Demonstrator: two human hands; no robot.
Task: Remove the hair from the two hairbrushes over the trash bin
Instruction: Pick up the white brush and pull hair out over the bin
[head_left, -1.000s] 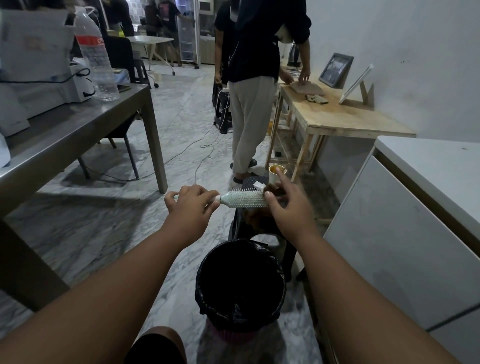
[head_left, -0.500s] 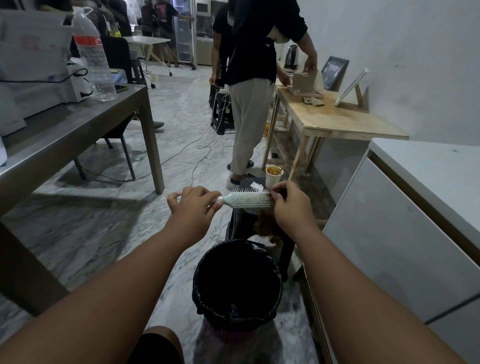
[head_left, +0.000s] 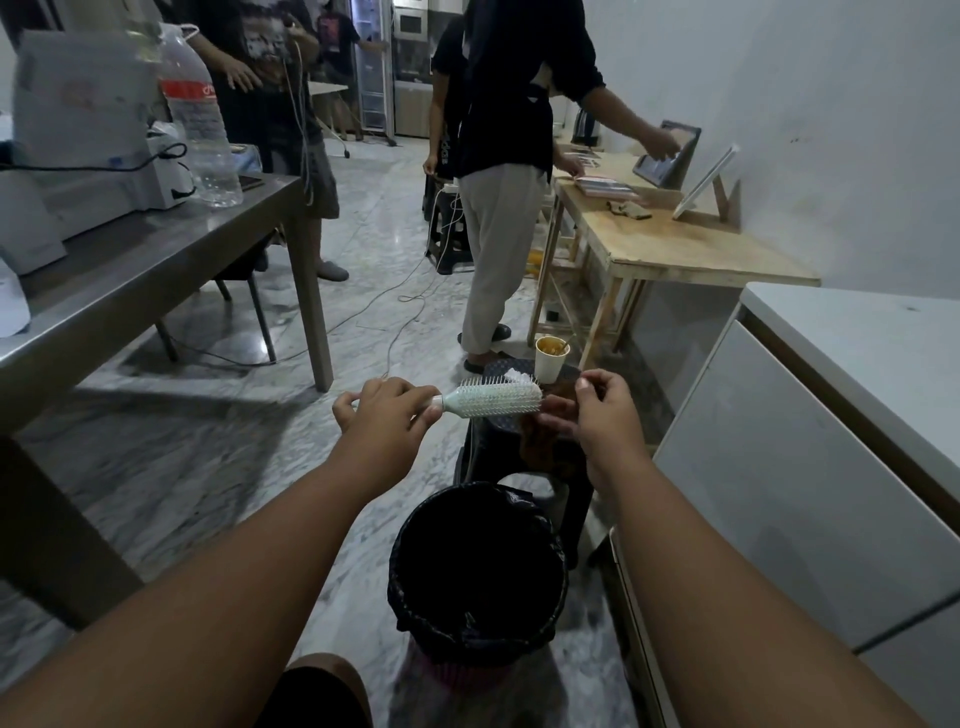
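Observation:
My left hand (head_left: 387, 415) grips the handle of a pale green hairbrush (head_left: 493, 400), held level with its bristles up. My right hand (head_left: 602, 410) is just off the brush's tip and pinches a clump of brown hair (head_left: 543, 441) that hangs below it. Both hands are above and slightly beyond the black-lined trash bin (head_left: 478, 571) on the floor. I see only one hairbrush.
A dark stool (head_left: 524, 452) behind the bin carries a paper cup (head_left: 551, 356) and a white scrap. A steel table (head_left: 156, 270) stands left, a wooden table (head_left: 675, 249) and white cabinet (head_left: 805, 467) right. A person (head_left: 504, 182) stands ahead; cables lie on the floor.
My right hand has pulled away from the brush head to the right, drawing the brown hair off it. The left hand keeps the brush level. The person ahead has reached toward a tablet.

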